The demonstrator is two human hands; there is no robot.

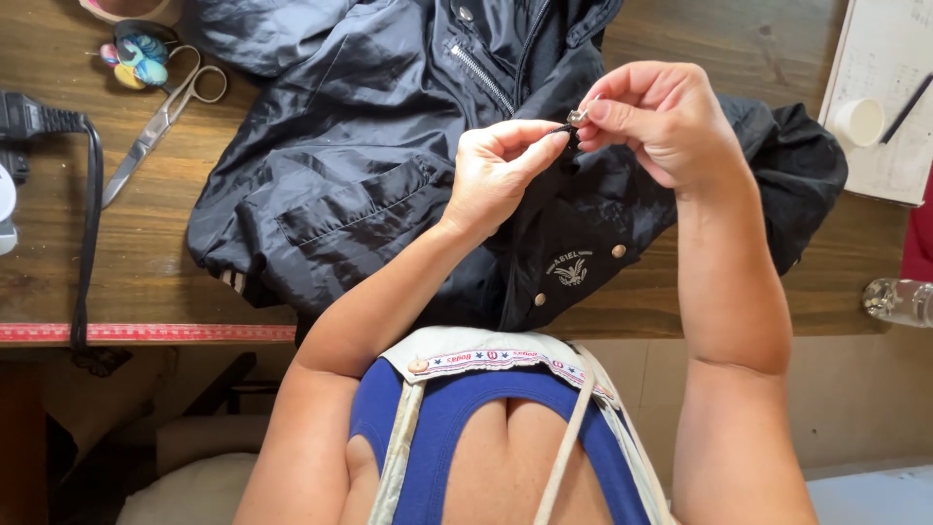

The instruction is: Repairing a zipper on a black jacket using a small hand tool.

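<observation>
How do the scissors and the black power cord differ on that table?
The scissors are bare metal and lie slanted; the black power cord is dark and rubbery and bends. The scissors lie wholly on the table; the cord hangs over its front edge. Both lie left of the dark jacket, untouched by either hand.

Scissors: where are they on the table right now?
In the head view, the scissors lie on the wooden table at upper left, between the black power cord and the dark jacket.

The jacket lies on the surface beneath both hands. Scissors lie well left of the left hand; a cup sits right of the right hand.
</observation>
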